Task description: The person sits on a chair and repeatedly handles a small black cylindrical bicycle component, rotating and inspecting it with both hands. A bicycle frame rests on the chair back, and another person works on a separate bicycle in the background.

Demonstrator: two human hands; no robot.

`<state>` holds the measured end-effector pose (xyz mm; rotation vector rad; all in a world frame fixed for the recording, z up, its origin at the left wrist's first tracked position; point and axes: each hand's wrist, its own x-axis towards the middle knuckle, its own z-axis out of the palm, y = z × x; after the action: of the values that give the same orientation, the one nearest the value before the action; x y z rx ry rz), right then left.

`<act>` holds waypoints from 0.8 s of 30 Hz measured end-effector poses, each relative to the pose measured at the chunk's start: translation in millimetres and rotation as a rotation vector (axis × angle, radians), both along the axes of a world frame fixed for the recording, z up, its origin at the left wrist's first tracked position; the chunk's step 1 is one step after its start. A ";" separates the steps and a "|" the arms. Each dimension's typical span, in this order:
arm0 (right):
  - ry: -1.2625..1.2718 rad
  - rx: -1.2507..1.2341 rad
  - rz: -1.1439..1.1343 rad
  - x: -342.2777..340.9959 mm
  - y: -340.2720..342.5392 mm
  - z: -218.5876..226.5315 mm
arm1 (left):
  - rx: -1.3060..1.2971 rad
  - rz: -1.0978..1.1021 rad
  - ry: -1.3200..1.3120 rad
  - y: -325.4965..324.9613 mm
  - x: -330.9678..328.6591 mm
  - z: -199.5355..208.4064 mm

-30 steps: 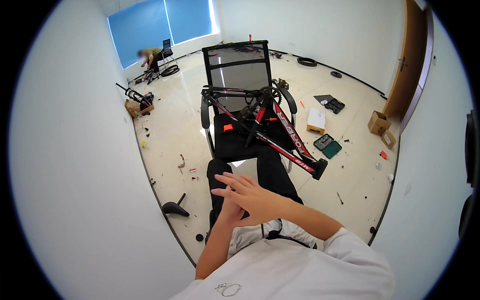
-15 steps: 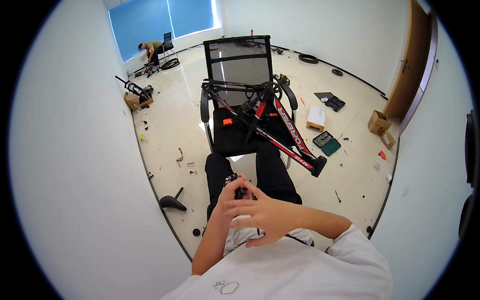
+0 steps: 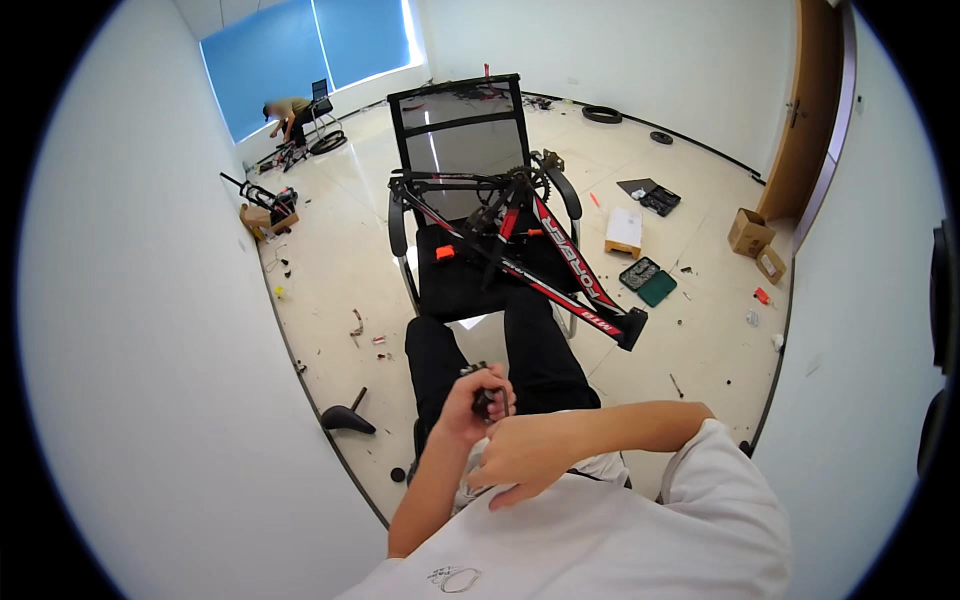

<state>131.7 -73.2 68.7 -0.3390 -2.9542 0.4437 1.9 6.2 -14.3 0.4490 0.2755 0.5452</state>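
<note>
My left hand [image 3: 474, 408] is closed around a small dark metal bicycle part [image 3: 482, 402], raised over my lap. Fingers cover most of that part, so its exact kind is unclear. A thin, bent dark rod [image 3: 507, 400], shaped like a hex key, sticks out beside the fingers. Just below and nearer my body is my right hand [image 3: 528, 455], back upward and wrist bent. Its thumb stands apart from the fingers, and I see nothing held in it. In front of my knees, a black and red bicycle frame [image 3: 570, 255] lies across a black mesh chair [image 3: 465, 150].
An orange item [image 3: 445, 253] sits on the chair seat. On the floor are a saddle [image 3: 347, 418], a green tool case [image 3: 655, 285], a cardboard box [image 3: 750, 232], tyres [image 3: 602, 115] and scattered small parts. A person [image 3: 290, 115] bends over at the far left. White walls flank both sides.
My right hand has turned and dropped slightly toward my body, its fingers less spread. My left hand has shifted a little nearer and now wraps the part more fully. The view has tilted slightly.
</note>
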 end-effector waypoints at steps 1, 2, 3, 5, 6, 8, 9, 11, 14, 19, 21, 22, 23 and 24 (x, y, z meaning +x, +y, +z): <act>0.028 0.077 -0.001 4.0 -1.0 -7.7 | 0.014 0.043 -0.006 -0.4 -0.9 0.2; 0.048 0.193 -0.047 9.8 2.8 -11.6 | 0.002 0.056 -0.008 4.5 1.0 -5.1; 0.061 0.169 -0.067 9.6 4.8 -9.6 | -0.033 0.071 0.038 0.5 3.6 -1.9; 0.087 0.121 -0.108 4.6 9.1 -4.9 | -0.103 0.100 0.129 -11.4 14.3 6.6; 0.150 0.039 -0.058 -1.5 11.9 8.4 | -0.155 0.002 0.033 -9.7 14.2 -4.8; 0.173 0.022 -0.103 -11.4 29.2 13.3 | -0.071 -0.079 0.006 -12.8 21.1 -9.1; 0.187 0.011 -0.114 -17.5 37.5 19.5 | -0.031 -0.108 -0.005 -16.2 22.8 -8.0; 0.227 -0.183 -0.204 -25.3 55.3 36.6 | 0.033 -0.153 -0.029 -23.7 22.4 -10.5; 0.306 -0.360 -0.314 -8.9 96.8 35.8 | 0.045 -0.057 0.038 -24.5 19.3 6.1; 0.399 -0.200 -0.700 53.6 141.9 -24.5 | 0.020 0.146 0.064 -9.0 -3.5 20.0; 0.327 -0.540 -0.903 69.2 117.7 -52.2 | 0.038 0.278 0.023 1.4 -14.9 19.4; 0.350 -0.619 -0.873 73.6 102.1 -70.3 | 0.051 0.391 0.043 6.9 -17.7 19.1; 0.303 -0.713 -0.849 69.2 81.5 -74.8 | 0.061 0.511 0.066 12.3 -20.6 18.1; 0.312 -0.825 -0.789 64.2 60.7 -80.1 | 0.130 0.624 0.154 18.6 -22.2 12.8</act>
<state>195.8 -12.4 -11.4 -1.2858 -1.9576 1.3755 -20.3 24.8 -1.5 0.5322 0.5370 1.1446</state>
